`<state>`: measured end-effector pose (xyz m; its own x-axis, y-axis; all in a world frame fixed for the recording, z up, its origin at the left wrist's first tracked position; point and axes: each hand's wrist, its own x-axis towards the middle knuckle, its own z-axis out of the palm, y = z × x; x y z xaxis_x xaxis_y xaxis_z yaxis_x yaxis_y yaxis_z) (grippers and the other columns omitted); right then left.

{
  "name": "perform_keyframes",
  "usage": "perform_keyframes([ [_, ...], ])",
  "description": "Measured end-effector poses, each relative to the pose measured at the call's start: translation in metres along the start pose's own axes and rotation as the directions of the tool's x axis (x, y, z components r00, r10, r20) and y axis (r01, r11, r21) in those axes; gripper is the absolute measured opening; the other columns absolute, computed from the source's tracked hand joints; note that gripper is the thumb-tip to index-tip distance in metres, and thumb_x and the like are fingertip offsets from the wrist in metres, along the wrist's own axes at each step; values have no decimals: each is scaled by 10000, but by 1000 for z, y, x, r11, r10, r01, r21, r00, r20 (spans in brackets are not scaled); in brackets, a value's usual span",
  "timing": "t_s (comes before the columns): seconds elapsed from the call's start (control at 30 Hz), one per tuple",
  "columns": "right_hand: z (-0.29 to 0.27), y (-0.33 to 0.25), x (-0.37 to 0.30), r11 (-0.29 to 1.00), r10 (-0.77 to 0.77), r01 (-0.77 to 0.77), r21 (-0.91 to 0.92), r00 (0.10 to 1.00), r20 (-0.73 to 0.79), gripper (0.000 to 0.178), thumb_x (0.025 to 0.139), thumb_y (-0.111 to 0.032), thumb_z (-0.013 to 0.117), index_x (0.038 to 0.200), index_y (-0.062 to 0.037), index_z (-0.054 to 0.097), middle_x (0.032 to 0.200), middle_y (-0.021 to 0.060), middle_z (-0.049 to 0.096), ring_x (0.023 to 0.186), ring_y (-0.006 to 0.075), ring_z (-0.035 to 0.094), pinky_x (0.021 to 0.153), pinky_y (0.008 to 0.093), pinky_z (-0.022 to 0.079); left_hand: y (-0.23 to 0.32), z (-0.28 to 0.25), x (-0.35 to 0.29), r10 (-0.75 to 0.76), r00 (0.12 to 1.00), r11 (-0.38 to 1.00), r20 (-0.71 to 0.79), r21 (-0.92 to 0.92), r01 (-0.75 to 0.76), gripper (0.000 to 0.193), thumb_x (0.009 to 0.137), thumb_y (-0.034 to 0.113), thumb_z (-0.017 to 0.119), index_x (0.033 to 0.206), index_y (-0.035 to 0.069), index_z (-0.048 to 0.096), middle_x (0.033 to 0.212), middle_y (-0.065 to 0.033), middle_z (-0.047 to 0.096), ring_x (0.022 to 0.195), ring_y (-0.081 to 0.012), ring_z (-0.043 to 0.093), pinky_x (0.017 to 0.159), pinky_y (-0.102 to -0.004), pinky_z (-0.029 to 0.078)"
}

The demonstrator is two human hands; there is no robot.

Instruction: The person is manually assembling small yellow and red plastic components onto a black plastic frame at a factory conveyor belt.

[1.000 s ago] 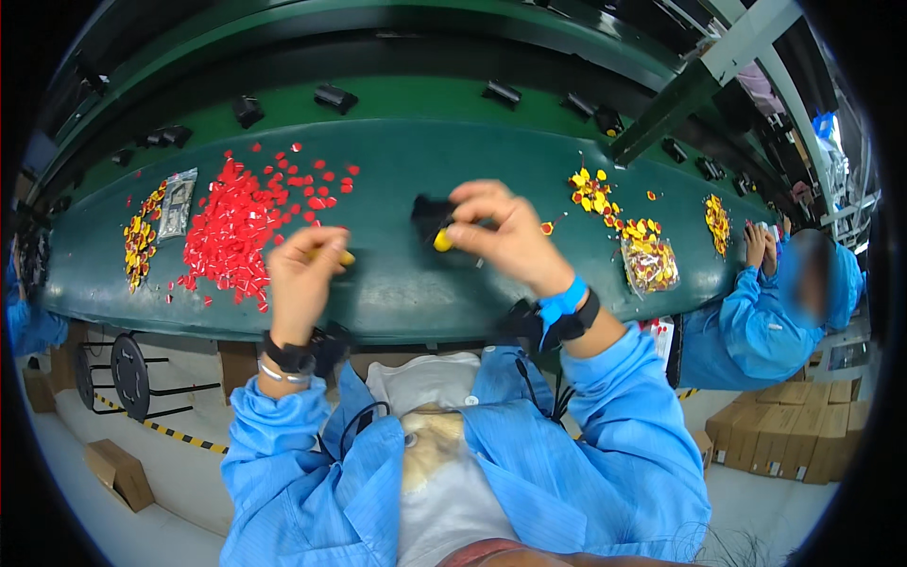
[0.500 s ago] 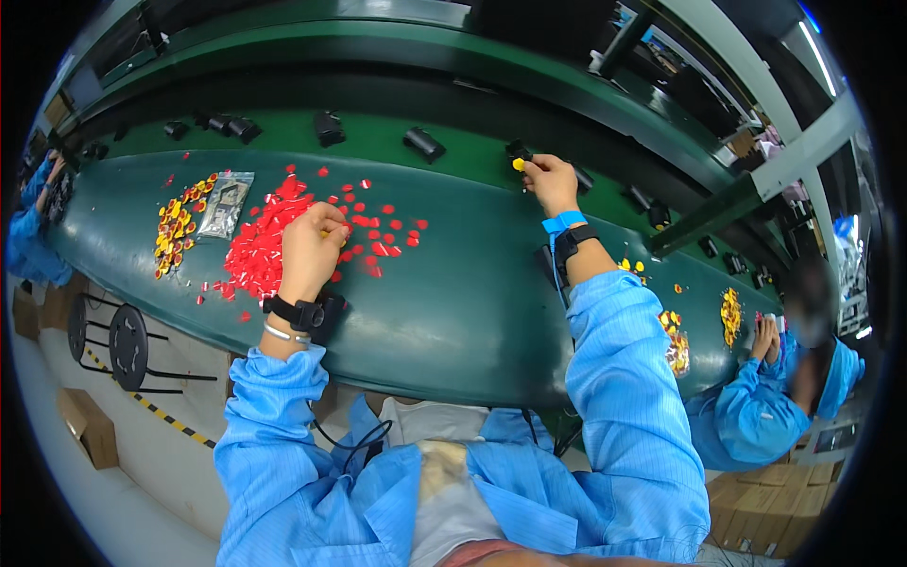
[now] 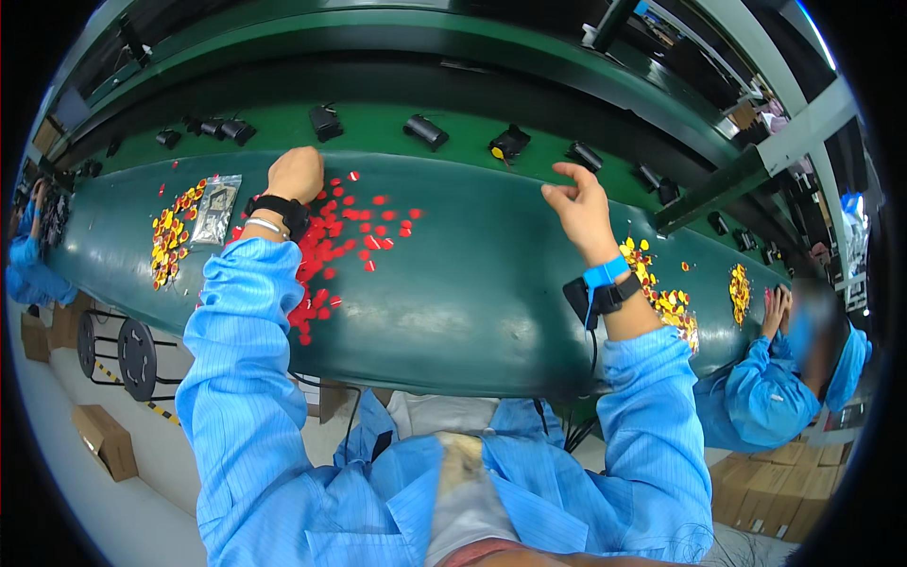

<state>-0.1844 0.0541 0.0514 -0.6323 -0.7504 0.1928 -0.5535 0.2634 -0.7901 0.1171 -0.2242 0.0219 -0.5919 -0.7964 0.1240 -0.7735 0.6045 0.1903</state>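
Note:
My left hand [image 3: 296,175] is closed in a fist at the far edge of the dark green table [image 3: 453,283], beyond a spread of small red pieces [image 3: 326,236]; its fingertips are hidden behind its back. My right hand [image 3: 583,213] hovers over the far right of the table, thumb and fingers apart, with nothing in it. Beyond it a black part [image 3: 510,142] with a yellow piece [image 3: 497,153] against its near side lies on the green strip. Closest to the right wrist is a heap of yellow and dark red pieces [image 3: 641,265].
Several black cylindrical parts [image 3: 426,130] lie along the far green strip [image 3: 373,137]. At left are a clear bag [image 3: 216,210] and more yellow-red pieces [image 3: 170,241]. A slanted post [image 3: 713,194] rises at right. A co-worker [image 3: 765,392] sits beyond it; black stools [image 3: 137,359] stand at left.
The right hand has let go of the yellow piece, now at the black part, and come nearer and right, opening. My left hand has moved from the red pieces to the table's far edge.

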Motion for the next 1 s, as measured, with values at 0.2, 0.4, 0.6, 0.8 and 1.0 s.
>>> perform_keyframes([
  [0.2,-71,20,-61,997,1,-6,-73,998,-64,356,777,-108,680,1105,-13,582,1110,128,533,886,189,593,740,300,503,20,-14,3,-22,999,943,34,331,9,251,682,138,721,915,66,666,1024,-146,618,980,-346,596,794,-422,524],
  [0.4,-115,37,-112,958,42,-35,-283,999,19,316,764,-85,665,1067,-22,604,1070,159,555,894,259,596,786,350,498,10,-24,-17,114,973,922,-200,387,-28,203,712,124,681,895,71,612,925,-133,608,879,-342,606,713,-432,518],
  [0.6,-87,67,-126,705,-298,347,-618,936,186,274,746,-4,597,1016,-52,610,1078,176,550,1018,332,551,857,398,461,83,-52,-65,251,938,954,-239,-104,-281,112,759,38,574,857,26,627,842,-136,632,783,-301,626,681,-378,497],
  [0.8,-82,69,-127,769,-82,206,-605,971,226,60,770,-3,564,827,-16,550,894,145,565,868,342,571,757,418,461,165,-39,-140,430,899,613,86,-758,-221,105,804,53,621,882,-16,636,774,-32,631,705,-101,590,645,-247,476],
  [1.0,-58,28,-156,934,87,-194,301,938,336,99,830,-72,605,874,-8,543,738,59,603,623,115,560,552,257,455,226,-12,-190,413,849,364,330,-914,178,209,833,105,651,1021,20,617,795,4,604,658,-47,568,514,-168,427],
])
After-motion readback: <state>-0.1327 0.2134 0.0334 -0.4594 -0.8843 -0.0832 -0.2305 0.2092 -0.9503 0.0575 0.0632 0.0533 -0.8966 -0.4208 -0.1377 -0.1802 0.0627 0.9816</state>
